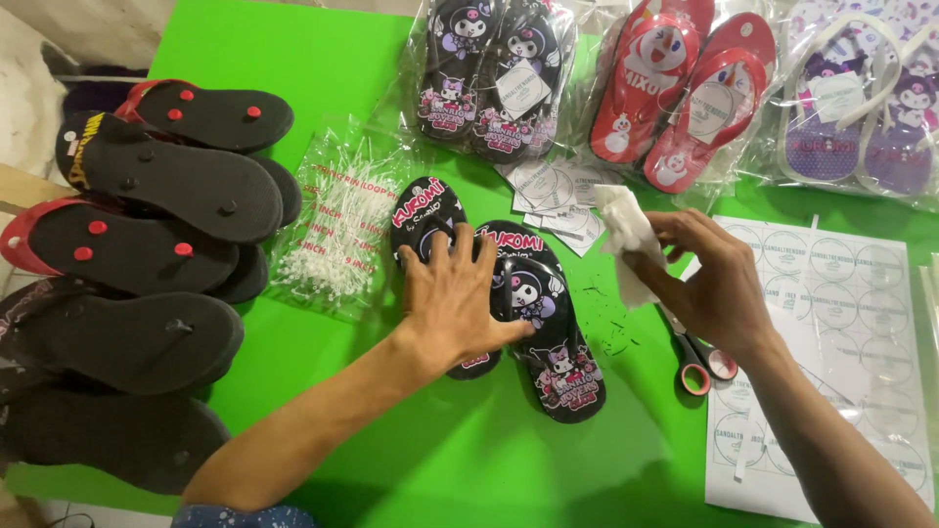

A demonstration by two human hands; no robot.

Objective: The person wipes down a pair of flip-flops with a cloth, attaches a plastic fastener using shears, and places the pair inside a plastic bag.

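Two black flip-flop soles with cartoon prints lie side by side on the green table [323,59]. My left hand [455,298] presses flat on them with fingers spread, mostly covering the left sole [423,210] and touching the right sole [553,332]. Just right of the soles, my right hand [709,284] is raised and pinches a crumpled white cloth [626,235]. Small dark specks dot the table between the right sole and that hand.
A pile of black flip-flops [147,244] lies upside down at the left. A clear bag of white plastic loops [337,230] sits beside it. Bagged flip-flop pairs [494,68] line the far edge. Red-handled scissors [704,362] rest by a round-sticker sheet [841,323].
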